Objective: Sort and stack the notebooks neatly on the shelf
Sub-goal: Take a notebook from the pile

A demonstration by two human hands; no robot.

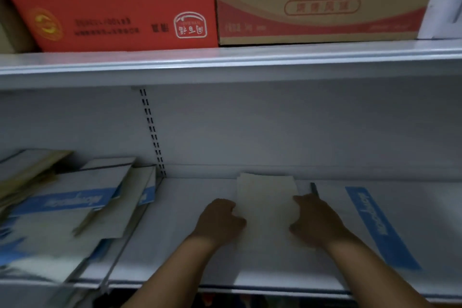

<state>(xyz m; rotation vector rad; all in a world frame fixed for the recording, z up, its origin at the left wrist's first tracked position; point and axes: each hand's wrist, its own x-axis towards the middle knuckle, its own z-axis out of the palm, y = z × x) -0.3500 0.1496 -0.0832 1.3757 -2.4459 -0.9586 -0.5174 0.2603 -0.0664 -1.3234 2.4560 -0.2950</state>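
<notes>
Now | left hand (220, 220), right hand (317, 222) | both grips closed on notebook (267, 197) | shelf (175, 245)

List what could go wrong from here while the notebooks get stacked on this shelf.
1. The pile of notebooks at the left lies fanned and tilted, some overhanging the shelf front; a nudge could spill them.
2. The left hand and right hand only press the edges of the pale notebook, so it may go down crooked.
3. A notebook with a blue band lies askew to the right and may get in the way.
</notes>
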